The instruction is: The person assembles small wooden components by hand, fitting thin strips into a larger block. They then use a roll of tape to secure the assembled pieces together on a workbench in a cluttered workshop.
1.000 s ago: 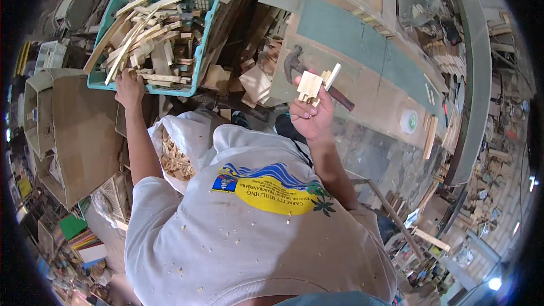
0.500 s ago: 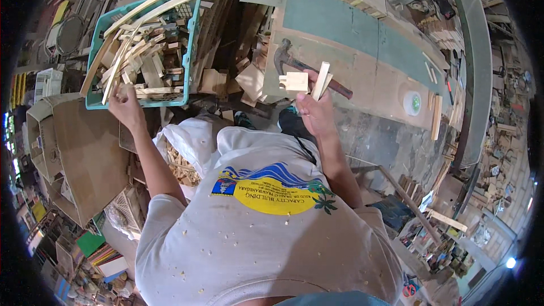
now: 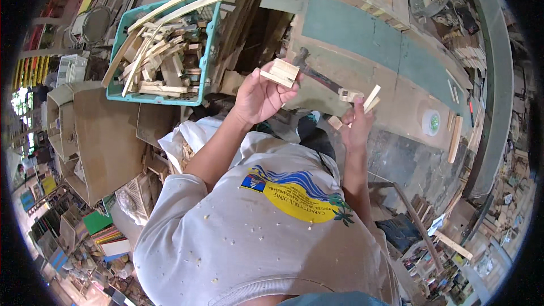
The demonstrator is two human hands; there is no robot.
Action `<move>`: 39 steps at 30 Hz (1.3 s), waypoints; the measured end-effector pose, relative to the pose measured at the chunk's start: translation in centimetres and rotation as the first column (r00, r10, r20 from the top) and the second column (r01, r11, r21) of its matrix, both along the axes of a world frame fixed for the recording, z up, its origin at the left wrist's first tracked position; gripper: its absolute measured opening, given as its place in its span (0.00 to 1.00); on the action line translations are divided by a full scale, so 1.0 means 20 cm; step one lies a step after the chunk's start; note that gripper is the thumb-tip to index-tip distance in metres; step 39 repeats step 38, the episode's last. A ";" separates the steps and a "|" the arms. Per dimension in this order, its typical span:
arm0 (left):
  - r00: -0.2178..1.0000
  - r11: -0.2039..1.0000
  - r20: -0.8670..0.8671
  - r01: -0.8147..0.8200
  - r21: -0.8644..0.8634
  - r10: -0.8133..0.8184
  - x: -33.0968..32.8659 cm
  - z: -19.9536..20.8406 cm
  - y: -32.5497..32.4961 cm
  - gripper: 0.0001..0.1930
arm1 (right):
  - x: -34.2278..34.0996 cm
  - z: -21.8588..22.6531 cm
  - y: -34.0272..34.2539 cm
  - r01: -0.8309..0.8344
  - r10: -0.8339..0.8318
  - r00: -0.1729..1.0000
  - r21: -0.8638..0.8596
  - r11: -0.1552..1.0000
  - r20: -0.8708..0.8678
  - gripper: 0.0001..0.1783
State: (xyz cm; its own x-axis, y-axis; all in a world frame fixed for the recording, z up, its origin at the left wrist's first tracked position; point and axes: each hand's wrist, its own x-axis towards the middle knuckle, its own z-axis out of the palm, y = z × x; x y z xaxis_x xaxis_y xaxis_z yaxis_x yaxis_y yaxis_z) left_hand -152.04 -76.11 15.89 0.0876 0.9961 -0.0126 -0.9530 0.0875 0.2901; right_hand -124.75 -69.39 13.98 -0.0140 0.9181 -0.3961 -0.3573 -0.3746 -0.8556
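My left hand [image 3: 256, 97], palm turned up, has its fingers curled round a small pale wooden block [image 3: 281, 73] made of flat pieces with a strip along its edge. To its right, my right hand [image 3: 357, 126] grips several wood offcuts. Among them are a thin wooden stick [image 3: 372, 97] pointing up, a short notched wood piece [image 3: 350, 96] and a small wood block [image 3: 335, 123]. Just beyond both hands a claw hammer [image 3: 322, 77] lies on the workbench [image 3: 362, 61]; its handle end is partly covered by the notched piece.
At the left stands a turquoise plastic crate [image 3: 216, 34] heaped with wood offcuts [image 3: 164, 59]. Below it is a cardboard box [image 3: 107, 130] beside a white sack [image 3: 175, 141]. A round white container [image 3: 430, 122] and a wood strip [image 3: 455, 139] lie on the bench's right part.
My left hand has left the crate's near edge and come to the middle, now holding a wooden block. The offcuts in my right hand sit differently. The whole view has shifted slightly.
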 end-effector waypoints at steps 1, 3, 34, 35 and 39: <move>0.999 1.000 0.024 0.023 -0.008 -0.023 0.03 -0.01 0.04 0.42 | 0.06 -0.02 0.03 0.045 -0.045 0.999 -0.010 0.999 -0.003 0.11; 0.994 0.997 0.075 0.078 -0.023 -0.076 0.10 -0.02 0.13 0.41 | 0.17 -0.07 0.10 0.141 -0.141 0.990 -0.052 0.989 0.016 0.11; -0.316 0.951 -0.947 -0.307 0.048 -0.055 0.10 -0.30 0.22 0.13 | 0.61 -0.57 0.47 0.043 0.043 0.898 -0.185 0.982 0.438 0.08; -0.361 0.926 -0.933 -0.351 0.141 0.006 -0.03 -0.28 0.15 0.12 | 0.51 -0.61 0.43 -0.014 0.103 0.897 -0.206 0.978 0.430 0.08; -0.315 0.788 -0.946 -0.600 0.140 -0.072 -0.41 -0.19 -0.04 0.11 | 0.12 -0.48 0.22 -0.092 0.183 0.876 -0.218 0.972 0.446 0.13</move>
